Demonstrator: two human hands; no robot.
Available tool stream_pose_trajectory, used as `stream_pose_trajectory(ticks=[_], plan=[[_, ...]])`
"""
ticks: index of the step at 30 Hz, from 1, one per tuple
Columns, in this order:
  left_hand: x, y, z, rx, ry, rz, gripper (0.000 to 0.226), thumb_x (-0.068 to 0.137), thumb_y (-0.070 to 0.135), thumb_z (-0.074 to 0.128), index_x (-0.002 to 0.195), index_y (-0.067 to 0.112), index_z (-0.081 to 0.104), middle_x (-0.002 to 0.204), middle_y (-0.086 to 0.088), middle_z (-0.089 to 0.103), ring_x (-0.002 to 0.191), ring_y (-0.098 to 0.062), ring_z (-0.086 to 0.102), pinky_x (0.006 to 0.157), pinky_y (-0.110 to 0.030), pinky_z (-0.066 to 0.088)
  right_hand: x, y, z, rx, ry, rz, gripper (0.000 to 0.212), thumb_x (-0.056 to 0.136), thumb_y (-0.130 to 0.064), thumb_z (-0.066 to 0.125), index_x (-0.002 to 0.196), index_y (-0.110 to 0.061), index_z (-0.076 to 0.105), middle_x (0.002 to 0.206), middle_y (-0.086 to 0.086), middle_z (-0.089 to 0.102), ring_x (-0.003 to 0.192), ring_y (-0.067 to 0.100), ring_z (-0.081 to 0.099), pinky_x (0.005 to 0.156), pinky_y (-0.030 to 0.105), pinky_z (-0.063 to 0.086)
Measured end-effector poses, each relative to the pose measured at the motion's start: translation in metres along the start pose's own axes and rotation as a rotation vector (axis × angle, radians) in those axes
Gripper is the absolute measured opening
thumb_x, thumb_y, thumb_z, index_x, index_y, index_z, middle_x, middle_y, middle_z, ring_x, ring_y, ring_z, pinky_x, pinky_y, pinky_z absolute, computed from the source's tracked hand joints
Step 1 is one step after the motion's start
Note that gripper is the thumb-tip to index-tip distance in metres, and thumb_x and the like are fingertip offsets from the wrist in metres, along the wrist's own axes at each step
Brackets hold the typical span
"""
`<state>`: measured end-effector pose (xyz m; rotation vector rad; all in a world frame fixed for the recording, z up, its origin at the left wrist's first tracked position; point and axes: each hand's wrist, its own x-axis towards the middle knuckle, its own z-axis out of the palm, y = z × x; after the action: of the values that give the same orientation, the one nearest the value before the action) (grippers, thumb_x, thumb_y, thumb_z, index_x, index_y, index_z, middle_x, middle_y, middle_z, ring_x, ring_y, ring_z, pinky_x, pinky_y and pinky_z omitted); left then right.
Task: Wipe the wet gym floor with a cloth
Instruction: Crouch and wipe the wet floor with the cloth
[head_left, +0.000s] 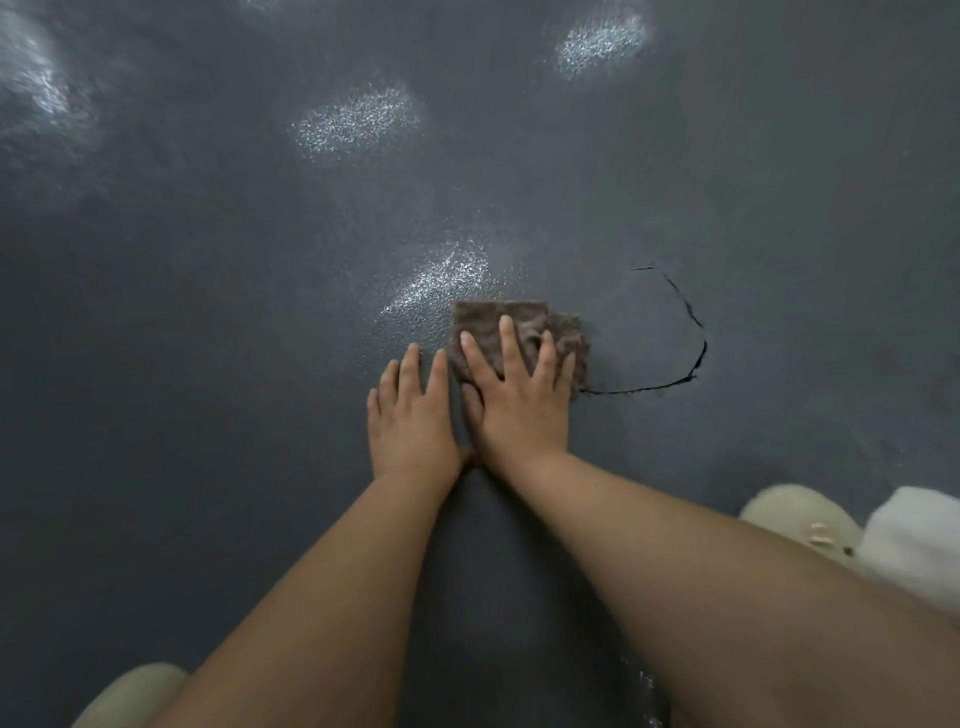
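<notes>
The wiping itself is the step in hand. A small brown cloth (511, 332) lies flat on the dark grey gym floor (208, 364), a little above the middle of the view, and the right hand (519, 395) presses down on it with its fingers straight and spread across the fabric, pinching nothing. The left hand (413, 410) lies just beside it, palm down on the bare floor, fingers straight and close together, its forefinger reaching the cloth's left edge; whether it touches the edge I cannot tell. Neither grip is closed, so the cloth is held only by downward pressure. Just beyond the cloth's far left corner sits a glistening patch (441, 283), and it looks like the nearest wet area left; more shiny patches (358, 122) lie further out, though some of that shine may be reflected light. A thin curved crack (696, 332) runs through the floor to the right of the cloth and ends near its right edge. The next move, as I judge it, calls for pushing the cloth forward and slightly left over the nearest patch while keeping the palm flat, so the fabric does not bunch or slide out from under the fingers. A pale shoe (800, 519) rests at the right.
</notes>
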<state>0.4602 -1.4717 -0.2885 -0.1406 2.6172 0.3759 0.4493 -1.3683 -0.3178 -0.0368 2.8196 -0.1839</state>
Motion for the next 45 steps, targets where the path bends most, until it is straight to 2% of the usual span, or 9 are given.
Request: stream_pose_trajectory(ticks=[5, 13, 20, 25, 28, 33, 37, 41, 45], plan=[[0.004, 0.005, -0.007, 0.083, -0.040, -0.035, 0.117, 0.061, 0.051, 0.081, 0.150, 0.027, 0.009, 0.158, -0.001, 0.001, 0.144, -0.024, 0.004, 0.117, -0.037, 0.011, 0.050, 0.011, -0.019, -0.085, -0.021, -0.111, 0.055, 0.097, -0.053, 0.026, 0.148, -0.046, 0.006, 0.160, -0.002, -0.008, 0.143, 0.038, -0.009, 0.112, 0.055, -0.011], [0.009, 0.026, -0.012, 0.074, -0.150, -0.128, 0.114, 0.067, 0.034, 0.083, 0.150, 0.020, 0.007, 0.158, -0.004, -0.006, 0.146, -0.029, 0.000, 0.116, -0.048, 0.019, 0.108, 0.057, -0.046, -0.092, 0.005, 0.141, 0.056, 0.098, -0.049, 0.022, 0.149, -0.040, 0.001, 0.160, -0.005, -0.007, 0.145, 0.033, -0.003, 0.116, 0.050, -0.002], [0.012, 0.028, -0.012, 0.033, -0.170, -0.142, 0.113, 0.068, 0.027, 0.084, 0.150, 0.018, 0.007, 0.158, -0.006, -0.009, 0.145, -0.031, -0.004, 0.114, -0.051, 0.017, 0.048, 0.087, -0.028, 0.048, 0.105, 0.445, 0.053, 0.099, -0.040, 0.027, 0.150, -0.034, 0.016, 0.159, 0.005, 0.009, 0.141, 0.040, 0.012, 0.115, 0.054, 0.010], [0.014, 0.023, -0.007, 0.035, -0.129, -0.114, 0.097, 0.078, 0.025, 0.076, 0.150, 0.020, 0.011, 0.158, -0.006, -0.006, 0.145, -0.031, -0.002, 0.112, -0.051, 0.022, -0.004, 0.018, 0.001, 0.062, 0.120, 0.275, 0.055, 0.081, -0.037, 0.034, 0.130, -0.026, 0.058, 0.136, 0.015, 0.053, 0.116, 0.049, 0.050, 0.094, 0.065, 0.037], [0.015, 0.022, -0.006, 0.014, -0.088, -0.106, 0.083, 0.086, 0.024, 0.067, 0.150, 0.019, 0.014, 0.158, -0.006, -0.004, 0.144, -0.032, 0.000, 0.112, -0.051, 0.022, -0.013, 0.006, 0.003, 0.052, 0.060, 0.196, 0.053, 0.081, -0.039, 0.036, 0.126, -0.029, 0.060, 0.134, 0.013, 0.055, 0.115, 0.046, 0.052, 0.092, 0.065, 0.038], [0.013, 0.022, -0.011, 0.021, -0.156, -0.090, 0.115, 0.065, 0.032, 0.085, 0.150, 0.019, 0.008, 0.157, -0.006, -0.006, 0.144, -0.032, -0.003, 0.112, -0.051, 0.020, -0.012, 0.039, 0.001, -0.012, 0.099, 0.008, 0.049, 0.087, -0.046, 0.036, 0.127, -0.030, 0.060, 0.133, 0.009, 0.056, 0.107, 0.042, 0.056, 0.094, 0.061, 0.039], [0.011, 0.020, -0.012, 0.027, -0.162, -0.079, 0.118, 0.065, 0.034, 0.085, 0.151, 0.019, 0.006, 0.157, -0.005, -0.008, 0.144, -0.032, -0.004, 0.112, -0.052, 0.019, -0.013, 0.054, -0.006, 0.019, 0.218, 0.037, 0.052, 0.088, -0.043, 0.036, 0.128, -0.019, 0.058, 0.134, 0.011, 0.055, 0.117, 0.038, 0.050, 0.101, 0.062, 0.032], [0.010, 0.021, -0.013, 0.014, -0.163, -0.083, 0.117, 0.064, 0.031, 0.085, 0.151, 0.019, 0.007, 0.158, -0.005, -0.008, 0.145, -0.031, -0.005, 0.113, -0.053, 0.018, -0.009, 0.047, -0.013, 0.067, 0.316, -0.099, 0.047, 0.084, -0.027, 0.039, 0.117, -0.003, 0.063, 0.128, 0.020, 0.056, 0.120, 0.032, 0.042, 0.100, 0.045, 0.042], [0.014, 0.027, -0.011, 0.040, -0.148, -0.122, 0.111, 0.067, 0.030, 0.084, 0.149, 0.018, 0.010, 0.157, -0.007, -0.006, 0.145, -0.032, -0.003, 0.111, -0.055, 0.019, 0.001, 0.034, -0.008, -0.034, 0.031, -0.160, 0.059, 0.083, -0.042, 0.034, 0.120, -0.007, 0.064, 0.129, 0.015, 0.059, 0.118, 0.034, 0.056, 0.096, 0.047, 0.045]])
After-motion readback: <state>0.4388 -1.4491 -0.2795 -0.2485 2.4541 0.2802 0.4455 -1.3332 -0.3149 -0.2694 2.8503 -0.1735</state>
